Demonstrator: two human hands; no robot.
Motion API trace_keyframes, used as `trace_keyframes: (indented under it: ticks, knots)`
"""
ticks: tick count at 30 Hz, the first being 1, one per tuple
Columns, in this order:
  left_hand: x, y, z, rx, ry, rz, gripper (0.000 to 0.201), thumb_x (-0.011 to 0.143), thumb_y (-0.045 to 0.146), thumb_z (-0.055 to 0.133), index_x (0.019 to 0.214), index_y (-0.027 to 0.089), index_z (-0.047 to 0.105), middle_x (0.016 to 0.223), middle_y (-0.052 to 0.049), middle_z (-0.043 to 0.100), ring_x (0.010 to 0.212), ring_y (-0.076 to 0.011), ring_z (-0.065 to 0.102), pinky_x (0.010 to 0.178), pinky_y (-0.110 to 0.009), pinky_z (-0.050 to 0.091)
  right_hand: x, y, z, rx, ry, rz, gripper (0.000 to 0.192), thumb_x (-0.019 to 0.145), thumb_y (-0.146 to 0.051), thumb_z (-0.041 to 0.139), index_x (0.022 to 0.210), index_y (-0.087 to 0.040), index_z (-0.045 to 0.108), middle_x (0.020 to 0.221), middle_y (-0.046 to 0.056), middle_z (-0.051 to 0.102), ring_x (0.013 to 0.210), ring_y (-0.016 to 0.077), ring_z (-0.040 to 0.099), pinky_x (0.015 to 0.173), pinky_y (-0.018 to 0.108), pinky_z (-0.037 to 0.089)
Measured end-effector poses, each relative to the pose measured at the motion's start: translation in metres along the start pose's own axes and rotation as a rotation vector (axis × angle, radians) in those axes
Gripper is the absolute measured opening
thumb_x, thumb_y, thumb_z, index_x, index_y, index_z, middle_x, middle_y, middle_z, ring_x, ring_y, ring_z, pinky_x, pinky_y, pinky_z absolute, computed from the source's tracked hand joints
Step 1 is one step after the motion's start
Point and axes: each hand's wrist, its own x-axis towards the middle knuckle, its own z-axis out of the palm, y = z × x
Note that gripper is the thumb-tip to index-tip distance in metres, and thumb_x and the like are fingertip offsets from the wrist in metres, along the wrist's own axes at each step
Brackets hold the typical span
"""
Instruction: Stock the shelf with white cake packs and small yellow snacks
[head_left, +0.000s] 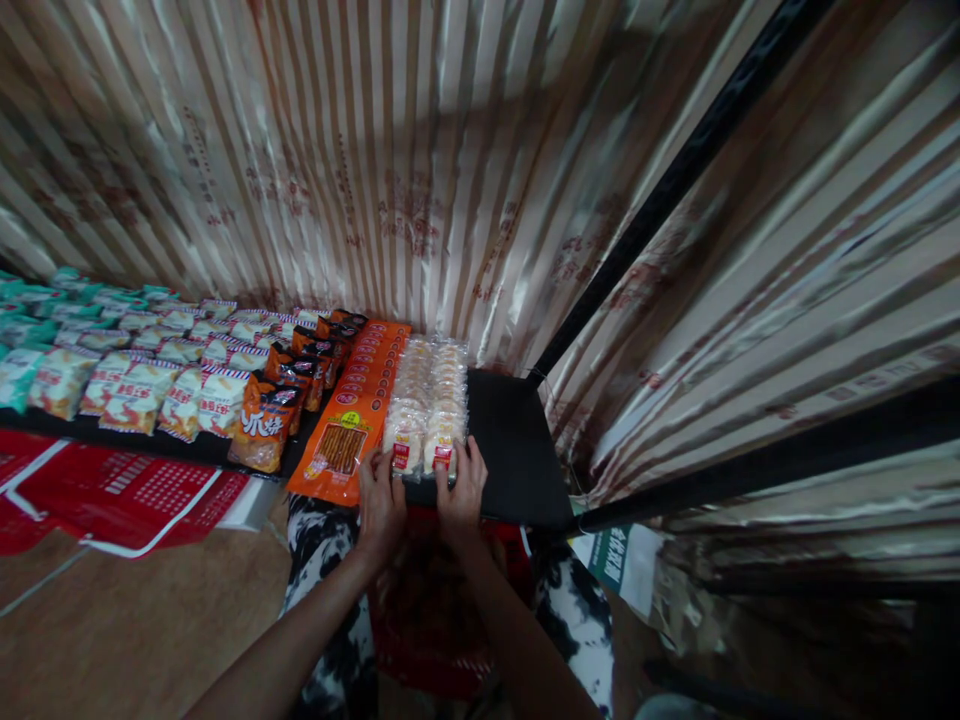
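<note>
Both grips on glossy cracker packs (427,415)

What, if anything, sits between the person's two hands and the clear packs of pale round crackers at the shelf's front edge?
Nothing visible does. The left hand and right hand both rest directly against the front of the clear packs of pale round crackers on the black shelf, beside the long orange snack packs.

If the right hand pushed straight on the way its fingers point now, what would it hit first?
The right hand already rests on the front clear cracker packs; going on, it would push into that row, probably before reaching the striped curtain behind.
</note>
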Motion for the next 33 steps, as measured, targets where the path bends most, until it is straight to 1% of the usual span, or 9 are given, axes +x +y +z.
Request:
trace_keyframes:
  ticks: [3,4,6,9,12,16,20,27,33]
  knots:
    - [0.010,0.002,0.007,-0.022,0.019,0.022,0.054,0.087,0.030,0.043,0.135,0.009,0.034,0.145,-0.019,0.020,0.138,-0.0278,0.018,0.113,-0.047,0.022,0.009,0.001,0.003,0.022,-0.010,0.101,0.057,0.089,-0.043,0.040,0.135,-0.009,0.036,0.141,0.022,0.035,0.131,0.0287,0.031,0.104,0.050,0.031]
    - [0.014,0.002,0.010,-0.029,0.010,0.017,0.059,0.086,0.033,0.044,0.138,0.010,0.030,0.148,-0.019,0.015,0.140,-0.0280,0.013,0.113,-0.047,0.021,0.012,0.002,0.005,0.022,-0.022,0.132,0.062,0.088,-0.045,0.041,0.137,-0.008,0.033,0.142,0.023,0.032,0.133,0.0294,0.028,0.104,0.050,0.030]
    - [0.022,0.001,0.016,-0.032,-0.017,0.001,0.063,0.086,0.037,0.045,0.140,0.011,0.025,0.150,-0.019,0.013,0.141,-0.0284,0.010,0.113,-0.048,0.019,0.017,0.005,0.009,0.023,-0.056,0.166,0.069,0.087,-0.049,0.043,0.139,-0.006,0.028,0.145,0.024,0.028,0.135,0.0306,0.024,0.105,0.050,0.028]
    - [0.031,-0.001,0.023,-0.026,-0.043,-0.003,0.062,0.087,0.039,0.043,0.140,0.011,0.026,0.149,-0.019,0.020,0.141,-0.0287,0.013,0.113,-0.051,0.021,0.020,0.010,0.016,0.041,-0.090,0.162,0.073,0.086,-0.051,0.042,0.142,-0.008,0.022,0.146,0.023,0.026,0.136,0.0307,0.023,0.106,0.050,0.028]
    - [0.036,-0.004,0.027,-0.028,-0.063,0.022,0.060,0.087,0.036,0.043,0.139,0.012,0.028,0.147,-0.019,0.028,0.140,-0.0277,0.015,0.113,-0.051,0.022,0.019,0.015,0.022,0.064,-0.085,0.146,0.070,0.087,-0.050,0.039,0.143,-0.011,0.020,0.145,0.021,0.028,0.135,0.0303,0.025,0.105,0.050,0.029]
    - [0.038,-0.008,0.030,-0.040,-0.072,0.028,0.057,0.086,0.034,0.043,0.137,0.011,0.030,0.145,-0.018,0.032,0.140,-0.0270,0.018,0.113,-0.050,0.022,0.018,0.016,0.026,0.084,-0.103,0.147,0.068,0.088,-0.048,0.038,0.142,-0.010,0.022,0.142,0.021,0.034,0.133,0.0288,0.031,0.105,0.048,0.032]
    - [0.039,-0.012,0.032,-0.064,-0.072,0.037,0.056,0.085,0.031,0.046,0.137,0.015,0.033,0.143,-0.015,0.036,0.139,-0.0265,0.022,0.113,-0.050,0.023,0.019,0.015,0.027,0.085,-0.107,0.144,0.065,0.089,-0.046,0.037,0.142,-0.012,0.023,0.142,0.018,0.036,0.131,0.0279,0.033,0.105,0.047,0.033]
    - [0.042,-0.010,0.030,-0.054,-0.098,0.044,0.056,0.084,0.030,0.047,0.136,0.014,0.034,0.144,-0.016,0.035,0.138,-0.0272,0.024,0.112,-0.050,0.025,0.021,0.009,0.022,0.068,-0.119,0.139,0.065,0.089,-0.045,0.036,0.142,-0.011,0.023,0.142,0.018,0.035,0.131,0.0267,0.033,0.105,0.045,0.033]
    - [0.042,-0.007,0.023,-0.065,-0.085,0.061,0.061,0.083,0.034,0.050,0.138,0.015,0.031,0.146,-0.015,0.031,0.140,-0.0268,0.015,0.113,-0.050,0.022,0.026,0.007,0.016,0.120,-0.103,0.212,0.068,0.087,-0.050,0.039,0.142,-0.011,0.024,0.145,0.019,0.030,0.134,0.0273,0.029,0.107,0.045,0.031]
